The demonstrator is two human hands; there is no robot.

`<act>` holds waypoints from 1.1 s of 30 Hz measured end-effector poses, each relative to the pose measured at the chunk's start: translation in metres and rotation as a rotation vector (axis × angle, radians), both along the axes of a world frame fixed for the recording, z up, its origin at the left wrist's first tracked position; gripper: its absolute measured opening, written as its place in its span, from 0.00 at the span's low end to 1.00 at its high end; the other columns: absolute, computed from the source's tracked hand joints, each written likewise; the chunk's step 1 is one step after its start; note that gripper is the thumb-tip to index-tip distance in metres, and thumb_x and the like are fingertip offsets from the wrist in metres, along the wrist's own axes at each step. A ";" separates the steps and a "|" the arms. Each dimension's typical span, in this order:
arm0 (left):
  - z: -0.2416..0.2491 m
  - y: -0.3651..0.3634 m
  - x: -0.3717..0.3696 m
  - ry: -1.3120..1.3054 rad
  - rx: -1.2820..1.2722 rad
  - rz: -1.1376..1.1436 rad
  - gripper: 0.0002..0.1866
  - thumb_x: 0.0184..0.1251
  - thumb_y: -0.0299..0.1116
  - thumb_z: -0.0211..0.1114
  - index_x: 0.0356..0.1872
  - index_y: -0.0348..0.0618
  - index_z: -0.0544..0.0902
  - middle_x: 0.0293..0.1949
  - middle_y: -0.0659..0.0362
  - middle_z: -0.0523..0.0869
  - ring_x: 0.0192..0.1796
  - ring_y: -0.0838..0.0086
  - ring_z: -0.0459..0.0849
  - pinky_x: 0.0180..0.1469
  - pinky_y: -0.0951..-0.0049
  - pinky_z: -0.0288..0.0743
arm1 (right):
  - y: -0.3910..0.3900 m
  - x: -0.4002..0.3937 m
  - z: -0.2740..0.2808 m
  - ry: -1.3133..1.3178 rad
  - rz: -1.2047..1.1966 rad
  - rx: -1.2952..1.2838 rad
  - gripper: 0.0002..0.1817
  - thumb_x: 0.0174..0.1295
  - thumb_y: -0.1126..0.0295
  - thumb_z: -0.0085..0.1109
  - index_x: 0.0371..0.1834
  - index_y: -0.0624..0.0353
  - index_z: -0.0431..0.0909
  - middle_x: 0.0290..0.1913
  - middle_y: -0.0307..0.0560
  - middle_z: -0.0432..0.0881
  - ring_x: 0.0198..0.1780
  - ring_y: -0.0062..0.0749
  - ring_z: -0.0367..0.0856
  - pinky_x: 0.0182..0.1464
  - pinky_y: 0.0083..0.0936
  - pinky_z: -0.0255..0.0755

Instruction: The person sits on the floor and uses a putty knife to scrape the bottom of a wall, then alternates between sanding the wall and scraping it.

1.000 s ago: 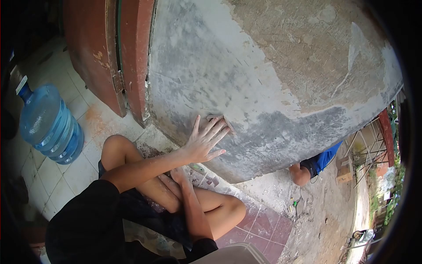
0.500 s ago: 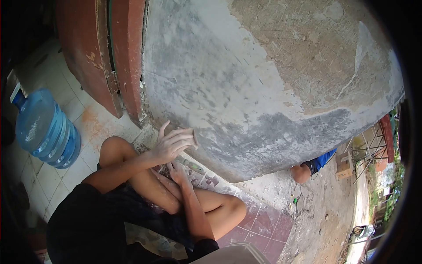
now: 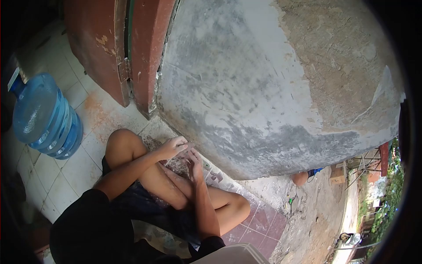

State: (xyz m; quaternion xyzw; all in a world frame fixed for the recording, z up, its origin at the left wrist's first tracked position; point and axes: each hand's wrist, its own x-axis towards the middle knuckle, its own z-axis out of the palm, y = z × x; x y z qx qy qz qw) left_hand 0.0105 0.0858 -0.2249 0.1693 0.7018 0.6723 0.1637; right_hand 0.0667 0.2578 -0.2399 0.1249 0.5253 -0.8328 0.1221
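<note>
My left hand [image 3: 172, 148], pale with dust, is closed on a small brownish sheet [image 3: 188, 146] that looks like a piece of sandpaper. Just below it, my right hand [image 3: 194, 164] has its fingers bent, and their tips meet the sheet's lower edge. Both hands are in front of my crossed legs, close to the bottom edge of a grey plastered wall [image 3: 228, 88]. The wall's surface is patchy, with smooth grey areas and a rough brown one.
A large blue water jug [image 3: 48, 116] is on the white floor tiles [image 3: 52, 185] at left. Reddish-brown wooden panels [image 3: 147, 53] border the wall. Dusty red tiles [image 3: 259, 224] lie by my knee. Part of another person [image 3: 300, 178] shows past the wall, near a cardboard box [image 3: 337, 173].
My left hand has come away from the wall and down to my right hand, which has risen to meet it at the sheet. The view has shifted slightly.
</note>
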 end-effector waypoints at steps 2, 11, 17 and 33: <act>-0.001 -0.001 -0.002 -0.112 0.017 -0.029 0.13 0.77 0.35 0.60 0.51 0.34 0.78 0.45 0.55 0.86 0.47 0.76 0.83 0.47 0.73 0.77 | 0.003 0.001 -0.007 -0.004 0.036 -0.066 0.22 0.72 0.66 0.55 0.67 0.57 0.71 0.55 0.43 0.83 0.53 0.30 0.82 0.54 0.27 0.73; -0.021 -0.002 -0.014 -0.077 0.041 0.027 0.14 0.76 0.35 0.62 0.52 0.33 0.80 0.47 0.57 0.85 0.51 0.77 0.80 0.55 0.76 0.73 | 0.006 0.001 -0.001 0.013 0.038 -0.155 0.18 0.71 0.65 0.56 0.61 0.55 0.74 0.54 0.40 0.83 0.52 0.28 0.81 0.55 0.28 0.73; -0.014 -0.003 -0.014 -0.029 -0.064 0.008 0.17 0.77 0.39 0.61 0.53 0.34 0.81 0.47 0.57 0.85 0.51 0.78 0.80 0.51 0.75 0.76 | 0.004 0.001 0.010 0.051 -0.006 -0.275 0.15 0.74 0.68 0.55 0.60 0.60 0.76 0.53 0.45 0.84 0.52 0.29 0.84 0.54 0.29 0.78; -0.026 -0.003 -0.017 -0.161 -0.080 -0.058 0.19 0.79 0.38 0.59 0.57 0.31 0.78 0.50 0.56 0.82 0.51 0.77 0.81 0.48 0.74 0.82 | 0.003 0.000 0.019 0.009 -0.023 -0.248 0.20 0.73 0.60 0.54 0.62 0.59 0.77 0.55 0.41 0.83 0.54 0.26 0.80 0.54 0.25 0.71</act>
